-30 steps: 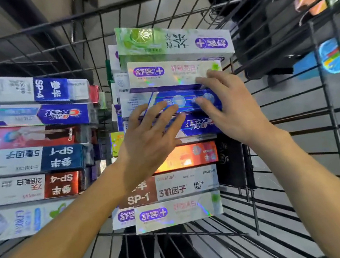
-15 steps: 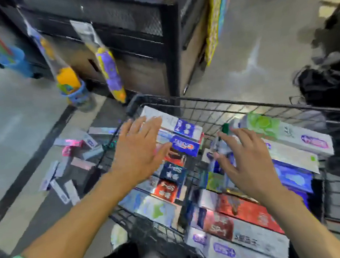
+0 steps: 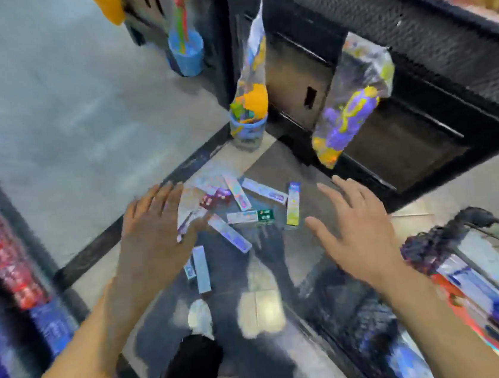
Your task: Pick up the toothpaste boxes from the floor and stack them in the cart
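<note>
On the floor, around the middle of the view, lie the scattered toothpaste boxes point(image 3: 235, 212), a loose cluster of a dozen or so at all angles. Half a second ago both hands hovered over the stacked rows in the cart; a second ago they were pressing boxes into place there. Now the gaze has swung away and down, and the cart point(image 3: 475, 219), well filled, sits at four o'clock by the frame's edge. By my reading, the last batch is stowed and a fresh pickup is beginning.

Both hands are empty, with fingers spread and straight. The left hand point(image 3: 156, 230) hangs over the nine o'clock edge of the cluster, its fingertips overlapping the nearest pale box in the view; whether it touches is unclear through the blur. The right hand point(image 3: 359, 232) hovers at three o'clock of the cluster, apart from the yellow-and-purple box point(image 3: 293, 204) standing nearest it. A long pale box point(image 3: 202, 268) lies at six o'clock, between the two forearms. Hanging snack bags point(image 3: 347, 106) and a dark shelf base fill twelve to two o'clock.
</note>
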Available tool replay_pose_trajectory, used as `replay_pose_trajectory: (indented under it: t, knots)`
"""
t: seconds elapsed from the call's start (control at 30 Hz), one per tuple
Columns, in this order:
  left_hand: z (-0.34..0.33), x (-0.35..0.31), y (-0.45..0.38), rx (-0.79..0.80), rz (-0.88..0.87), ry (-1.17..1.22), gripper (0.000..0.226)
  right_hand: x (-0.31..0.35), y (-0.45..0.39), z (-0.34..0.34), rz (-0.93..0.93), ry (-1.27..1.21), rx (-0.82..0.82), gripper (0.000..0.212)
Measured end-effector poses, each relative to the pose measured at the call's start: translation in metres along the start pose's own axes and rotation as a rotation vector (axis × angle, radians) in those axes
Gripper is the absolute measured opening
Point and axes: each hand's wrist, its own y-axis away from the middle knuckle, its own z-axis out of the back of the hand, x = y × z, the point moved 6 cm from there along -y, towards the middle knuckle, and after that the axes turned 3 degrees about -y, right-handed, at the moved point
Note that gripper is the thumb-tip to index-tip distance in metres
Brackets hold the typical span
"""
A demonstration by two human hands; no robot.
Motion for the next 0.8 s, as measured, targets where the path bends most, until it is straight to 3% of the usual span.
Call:
replay_pose_trajectory:
  t: [0.13, 0.3, 0.5, 0.63, 0.8]
  knots:
    - [-0.041, 0.107, -0.018, 0.055, 0.129, 0.013, 0.073, 0.076, -0.074, -0.079, 0.032, -0.101, 0.035, 0.064]
    - [-0.125, 0.177, -0.008, 0.057, 0.238, 0.021, 0.070, 0.124, -0.121, -0.201, 0.124, -0.114, 0.136, 0.068]
    - [-0.308, 0.230, 0.028, 0.156, 0.376, 0.107, 0.075, 0.117, -0.138, -0.387, 0.195, -0.122, 0.241, 0.071]
    - [-0.454, 0.250, 0.055, 0.251, 0.376, 0.150, 0.074, 0.095, -0.133, -0.528, 0.253, -0.092, 0.287, 0.071]
    - [-0.581, 0.257, 0.080, 0.214, 0.455, 0.363, 0.066, 0.077, -0.126, -0.659, 0.338, -0.094, 0.307, 0.071]
